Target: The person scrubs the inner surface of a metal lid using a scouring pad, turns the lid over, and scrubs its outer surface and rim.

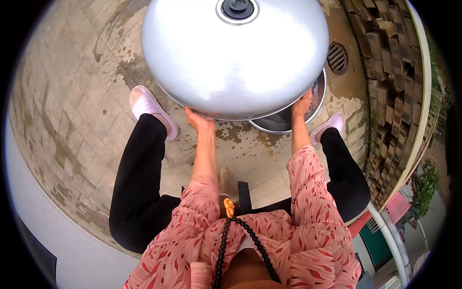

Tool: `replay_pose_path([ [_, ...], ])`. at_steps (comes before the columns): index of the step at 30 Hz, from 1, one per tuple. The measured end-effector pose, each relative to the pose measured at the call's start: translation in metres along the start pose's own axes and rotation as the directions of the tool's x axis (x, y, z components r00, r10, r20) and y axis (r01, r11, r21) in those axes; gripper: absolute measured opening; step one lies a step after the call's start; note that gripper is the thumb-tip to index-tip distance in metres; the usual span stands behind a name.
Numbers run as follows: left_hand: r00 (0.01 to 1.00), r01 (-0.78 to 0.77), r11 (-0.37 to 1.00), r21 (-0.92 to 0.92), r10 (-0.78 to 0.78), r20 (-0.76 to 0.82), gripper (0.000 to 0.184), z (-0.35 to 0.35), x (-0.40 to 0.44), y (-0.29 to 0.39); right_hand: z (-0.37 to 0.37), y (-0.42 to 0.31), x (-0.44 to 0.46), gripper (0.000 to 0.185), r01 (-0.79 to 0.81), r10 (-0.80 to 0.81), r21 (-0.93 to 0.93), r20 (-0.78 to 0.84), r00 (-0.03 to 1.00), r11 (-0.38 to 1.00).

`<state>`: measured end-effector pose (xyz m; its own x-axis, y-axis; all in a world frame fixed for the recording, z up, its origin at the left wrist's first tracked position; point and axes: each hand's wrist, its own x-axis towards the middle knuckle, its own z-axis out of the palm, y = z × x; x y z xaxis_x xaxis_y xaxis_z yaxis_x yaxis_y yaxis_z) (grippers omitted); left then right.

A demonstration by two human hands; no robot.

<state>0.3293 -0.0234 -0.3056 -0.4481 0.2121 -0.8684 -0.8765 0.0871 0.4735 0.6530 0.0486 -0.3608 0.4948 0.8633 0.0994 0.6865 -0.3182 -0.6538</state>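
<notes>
On the head view, I had a silver domed lid (231, 65) held over the paved floor (72, 103), black knob (237, 8) up. Left grip (198, 120) curled partway under its near edge, right grip (301, 104) likewise farther right; both had hold, fingertips hidden. Metal basin (276, 125) sat below right, partly covered by the lid, near a drain grate (338, 58).

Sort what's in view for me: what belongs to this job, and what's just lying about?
In the job:
Lid, held by its rim
Left hand and right hand
Basin, probably; the lid partly hides it

Just around:
Drain
Bricks
Plant
</notes>
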Motion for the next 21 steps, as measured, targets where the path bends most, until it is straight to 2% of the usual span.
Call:
replay_pose_path([
  [1, 1.000, 0.000, 1.000, 0.007, 0.000, 0.016, 0.056, -0.001, 0.001, 0.000, 0.003, -0.007, -0.002, 0.027, -0.296, 0.276, 0.220, 0.119, 0.954, 0.929],
  [2, 0.999, 0.003, 1.000, 0.016, -0.003, 0.032, 0.056, -0.002, 0.001, 0.000, 0.003, -0.014, -0.005, 0.028, -0.570, 0.493, 0.379, 0.288, 0.821, 0.729],
  [3, 0.999, 0.024, 1.000, 0.006, -0.024, 0.047, 0.055, -0.002, -0.002, 0.000, -0.002, -0.023, -0.005, 0.029, -0.779, 0.618, 0.454, 0.480, 0.623, 0.433],
  [4, 0.997, 0.042, 0.999, -0.019, -0.041, 0.061, 0.055, 0.004, -0.005, -0.001, -0.013, -0.037, 0.001, 0.028, -0.769, 0.662, 0.542, 0.444, 0.604, 0.338],
  [5, 0.996, 0.056, 0.997, -0.050, -0.052, 0.069, 0.054, 0.006, -0.008, -0.001, -0.020, -0.025, 0.010, 0.029, -0.684, 0.634, 0.689, 0.422, 0.649, 0.241],
  [6, 0.995, 0.062, 0.995, -0.078, -0.056, 0.084, 0.054, 0.003, -0.002, -0.007, -0.041, -0.042, 0.017, 0.034, -0.610, 0.604, 0.751, 0.371, 0.705, 0.251],
  [7, 0.994, 0.069, 0.993, -0.094, -0.061, 0.086, 0.055, 0.000, -0.001, -0.014, -0.057, -0.050, 0.020, 0.037, -0.502, 0.460, 0.811, 0.339, 0.821, 0.299],
  [8, 0.995, 0.099, 0.989, -0.109, -0.097, 0.025, 0.055, 0.010, -0.013, -0.011, -0.070, -0.050, 0.024, 0.037, -0.451, 0.397, 0.787, 0.287, 0.872, 0.422],
  [9, 0.990, 0.137, 0.977, -0.162, -0.133, 0.037, 0.052, 0.010, -0.014, -0.016, -0.076, -0.080, 0.024, 0.035, -0.300, 0.294, 0.807, 0.165, 0.942, 0.508],
  [10, 0.988, 0.148, 0.974, -0.173, -0.140, 0.061, 0.053, 0.010, -0.016, -0.020, -0.085, -0.124, 0.024, 0.035, -0.277, 0.251, 0.796, 0.163, 0.954, 0.539],
  [11, 0.987, 0.161, 0.968, -0.190, -0.162, 0.013, 0.054, 0.018, -0.024, -0.018, -0.080, -0.141, 0.031, 0.034, -0.210, 0.201, 0.799, 0.114, 0.973, 0.563],
  [13, 0.981, 0.194, 0.964, -0.183, -0.185, 0.066, 0.051, 0.019, -0.028, -0.020, -0.060, -0.216, 0.024, 0.035, -0.093, -0.031, 0.656, 0.175, 0.984, 0.749],
  [14, 0.982, 0.188, 0.964, -0.186, -0.179, 0.065, 0.051, 0.019, -0.028, -0.023, -0.045, -0.245, 0.017, 0.037, 0.096, -0.255, 0.458, 0.301, 0.919, 0.884],
  [15, 0.982, 0.186, 0.965, -0.185, -0.176, 0.067, 0.051, 0.019, -0.027, -0.026, -0.026, -0.266, 0.013, 0.041, 0.332, -0.419, 0.260, 0.456, 0.785, 0.907],
  [16, 0.982, 0.186, 0.965, -0.182, -0.177, 0.069, 0.052, 0.017, -0.027, -0.027, -0.004, -0.277, 0.014, 0.045, 0.661, -0.620, 0.105, 0.481, 0.620, 0.743],
  [17, 0.981, 0.188, 0.964, -0.186, -0.176, 0.078, 0.052, 0.018, -0.026, -0.027, 0.021, -0.288, 0.021, 0.049, 0.895, -0.748, -0.033, 0.537, 0.391, 0.445],
  [19, 0.978, 0.201, 0.963, -0.181, -0.186, 0.095, 0.053, 0.017, -0.027, -0.029, 0.067, -0.307, 0.034, 0.053, 0.890, -0.787, 0.034, 0.483, 0.383, 0.454],
  [21, 0.972, 0.233, 0.948, -0.218, -0.221, 0.078, 0.056, 0.018, -0.030, -0.033, 0.086, -0.326, 0.015, 0.053, 0.918, -0.829, 0.153, 0.502, 0.246, 0.365],
])
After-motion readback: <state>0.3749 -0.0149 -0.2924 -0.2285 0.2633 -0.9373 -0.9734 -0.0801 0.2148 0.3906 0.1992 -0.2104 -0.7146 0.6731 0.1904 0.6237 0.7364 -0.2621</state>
